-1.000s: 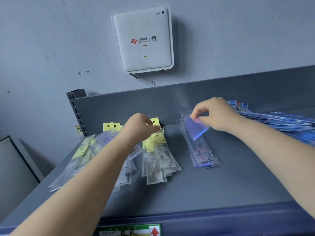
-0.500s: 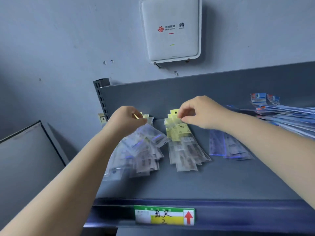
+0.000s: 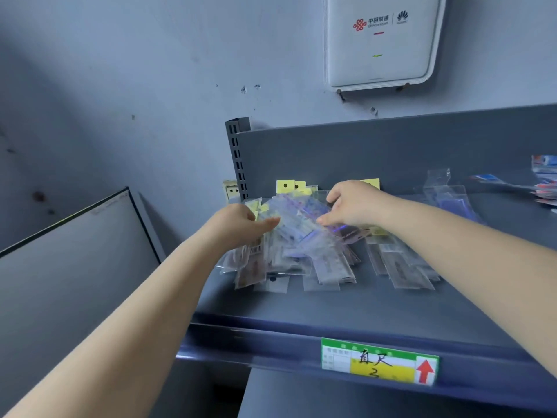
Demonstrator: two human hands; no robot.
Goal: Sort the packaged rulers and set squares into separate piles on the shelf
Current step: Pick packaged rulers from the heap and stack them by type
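Note:
A loose heap of clear packaged rulers with yellow header cards (image 3: 289, 254) lies at the left end of the grey shelf (image 3: 301, 312). My left hand (image 3: 238, 221) and my right hand (image 3: 349, 203) both hold a bundle of clear packets (image 3: 301, 215) just above that heap, one hand at each end. A second, tidier pile of packets (image 3: 404, 267) lies to the right, partly under my right forearm. Further right sits a pile of clear and blue packets (image 3: 449, 197).
More blue and red packaged items (image 3: 539, 185) lie at the shelf's far right edge. A slotted upright post (image 3: 236, 158) stands at the shelf's back left corner. A green and yellow price label (image 3: 379, 362) is on the front lip. A white router (image 3: 379, 40) hangs on the wall.
My right hand has moved left from the middle pile to the left heap and taken hold of the bundle that my left hand holds. The view has shifted left.

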